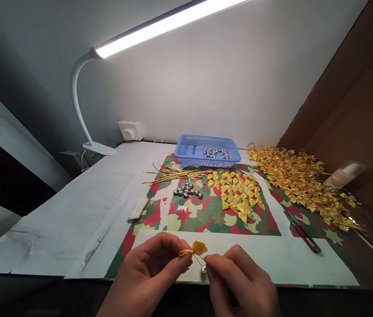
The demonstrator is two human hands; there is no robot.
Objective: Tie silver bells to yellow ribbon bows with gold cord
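My left hand [149, 268] pinches a small yellow ribbon bow [197, 249] at the near edge of the table. My right hand [239, 281] is closed close beside it, pinching a thin wire under the bow, with a small silver bell [203, 273] hanging by its fingers. Farther out on the patterned mat [206, 215] lie a spread of yellow bows [239, 191], a cluster of silver bells [188, 190] and a bundle of gold wire ties [173, 175].
A blue basket [186, 152] holding more silver bells stands at the back. A big heap of finished gold bows [305, 185] lies on the right, near a glue bottle [343, 175]. Red-handled scissors [301, 233] rest on the mat. A white desk lamp [87, 110] stands at the left.
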